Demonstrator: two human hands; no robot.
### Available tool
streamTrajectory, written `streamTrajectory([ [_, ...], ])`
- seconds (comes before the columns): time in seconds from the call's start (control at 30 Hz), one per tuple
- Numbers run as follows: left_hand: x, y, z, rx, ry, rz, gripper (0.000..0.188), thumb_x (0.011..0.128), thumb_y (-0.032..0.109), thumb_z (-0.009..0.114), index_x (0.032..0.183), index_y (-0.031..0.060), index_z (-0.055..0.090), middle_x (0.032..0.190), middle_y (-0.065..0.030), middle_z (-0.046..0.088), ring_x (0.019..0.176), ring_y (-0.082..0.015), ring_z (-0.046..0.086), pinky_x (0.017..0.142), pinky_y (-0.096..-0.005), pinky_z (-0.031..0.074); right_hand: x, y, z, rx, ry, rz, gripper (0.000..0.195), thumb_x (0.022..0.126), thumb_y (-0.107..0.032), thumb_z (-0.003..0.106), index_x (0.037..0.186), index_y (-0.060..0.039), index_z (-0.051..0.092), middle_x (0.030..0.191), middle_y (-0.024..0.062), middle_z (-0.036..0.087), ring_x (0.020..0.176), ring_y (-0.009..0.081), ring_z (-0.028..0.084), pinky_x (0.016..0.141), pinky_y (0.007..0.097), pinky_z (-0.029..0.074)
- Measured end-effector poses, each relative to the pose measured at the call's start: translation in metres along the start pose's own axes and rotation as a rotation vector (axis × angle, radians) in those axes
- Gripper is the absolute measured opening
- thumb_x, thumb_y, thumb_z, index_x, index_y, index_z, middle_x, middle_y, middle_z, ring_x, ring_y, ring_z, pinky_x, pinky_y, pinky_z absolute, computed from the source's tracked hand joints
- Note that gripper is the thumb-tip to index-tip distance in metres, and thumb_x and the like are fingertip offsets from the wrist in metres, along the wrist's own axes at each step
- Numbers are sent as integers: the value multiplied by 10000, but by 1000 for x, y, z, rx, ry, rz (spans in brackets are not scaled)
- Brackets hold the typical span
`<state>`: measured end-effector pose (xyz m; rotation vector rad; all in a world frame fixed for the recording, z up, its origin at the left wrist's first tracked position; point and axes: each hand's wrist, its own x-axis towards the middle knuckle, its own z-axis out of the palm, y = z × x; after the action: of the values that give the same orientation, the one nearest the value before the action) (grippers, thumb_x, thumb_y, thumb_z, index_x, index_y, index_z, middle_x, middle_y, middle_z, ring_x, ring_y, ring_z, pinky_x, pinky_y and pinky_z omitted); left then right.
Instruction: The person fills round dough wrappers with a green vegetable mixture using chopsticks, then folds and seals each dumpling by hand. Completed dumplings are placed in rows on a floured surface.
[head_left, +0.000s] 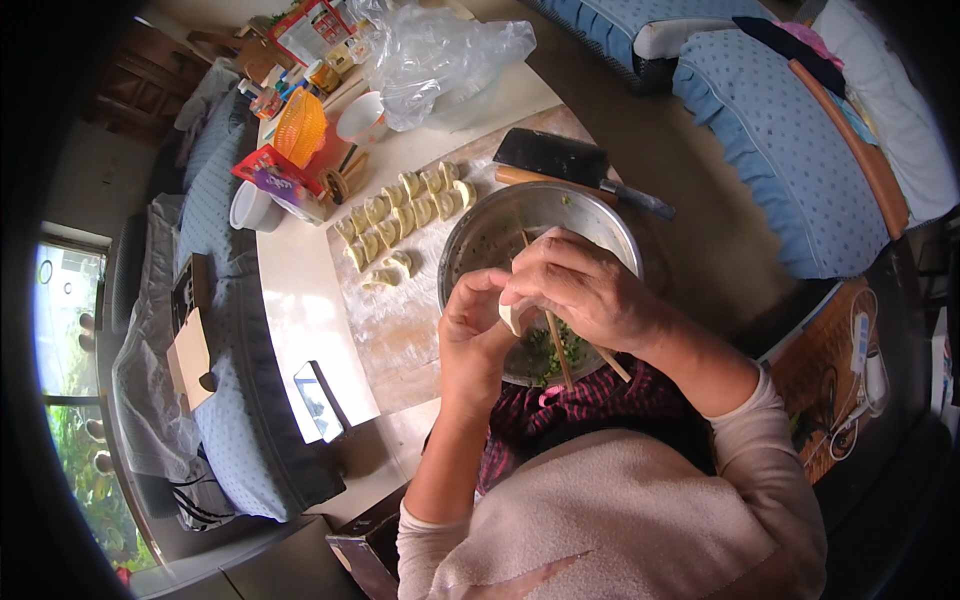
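My left hand (476, 322) and my right hand (574, 289) pinch a pale dough dumpling (512, 316) between their fingertips, above a large steel bowl (626, 225). Chopped green filling (546, 346) lies in the bowl's near part. A pair of wooden chopsticks (557, 345) leans in the bowl, partly hidden by my right hand. Left of the bowl, rows of folded dumplings (403, 217) rest on a floured wooden board (397, 319), with a few more set apart nearer me. How far the held dumpling is sealed is hidden by my fingers.
Beyond the bowl lie a cleaver (551, 154) and a wooden rolling pin (517, 177). A phone (321, 401) rests at the table's left edge. Further back are an orange basket (300, 127), a white bowl (362, 118), a red packet (277, 176), a white tub (253, 208) and clear plastic bags (427, 60).
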<state>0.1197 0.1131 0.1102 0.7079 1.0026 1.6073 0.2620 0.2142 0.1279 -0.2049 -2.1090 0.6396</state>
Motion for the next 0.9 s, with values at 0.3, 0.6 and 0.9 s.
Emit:
streamTrajectory([
  [0.3,-9,0,-2,-3,22,203,336,789,-82,649,1079,63,562,1123,-97,608,1051,-187,609,899,-285,505,-20,-13,13,90,83,275,185,879,-84,664,1019,-19,563,933,125,587,886,304,605,764,385,509],
  [0.6,-30,-1,-12,-109,62,297,323,802,-86,683,1080,47,588,1106,-102,641,994,-156,608,844,-259,498,-18,-34,31,63,14,196,122,888,-87,645,940,0,577,873,147,578,840,336,588,734,404,484],
  [0.9,-64,1,-52,-72,106,228,314,835,-81,664,1114,28,572,1065,-83,656,995,-160,630,884,-289,512,-5,-61,49,-29,-141,150,105,912,-109,615,900,-9,586,813,137,597,755,332,607,680,417,485],
])
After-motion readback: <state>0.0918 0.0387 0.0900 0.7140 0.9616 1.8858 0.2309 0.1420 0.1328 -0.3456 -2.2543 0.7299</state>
